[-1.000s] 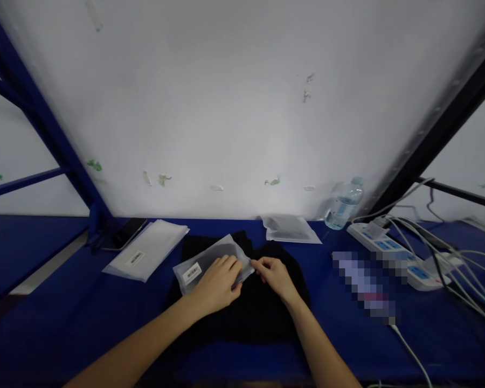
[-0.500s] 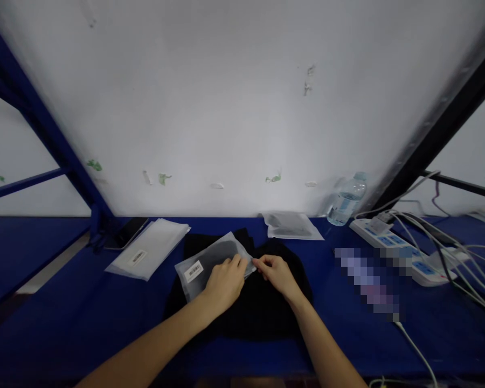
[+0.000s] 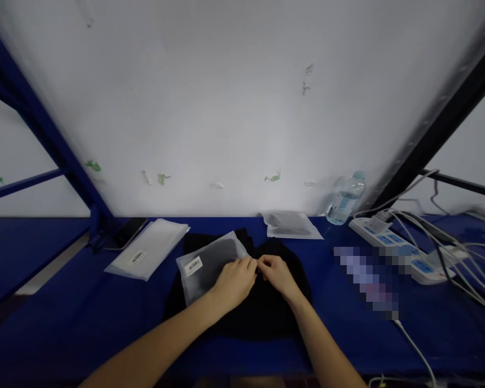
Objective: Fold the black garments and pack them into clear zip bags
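Observation:
A frosted bag [image 3: 216, 258] with a barcode label and something dark inside lies tilted on a heap of black cloth [image 3: 262, 318]. My left hand [image 3: 235, 280] is closed on the right end of the bag, its fingers covering that edge. Touching it fingertip to fingertip, my right hand [image 3: 277, 274] is pinched at the bag's right corner; the bit between its fingertips is too small to make out. The cloth spreads beneath both hands on the blue table [image 3: 84, 328].
Flat frosted bags [image 3: 149, 250] with a barcode lie left, beside a dark phone [image 3: 131, 231]. Behind the cloth rests another filled bag [image 3: 293, 225]. At right are a water bottle [image 3: 345, 200], a power strip [image 3: 392, 245], white cables and a blurred-out object [image 3: 366, 280].
My left hand has slid right along the bag, up to my right hand's fingertips. My right hand has barely moved.

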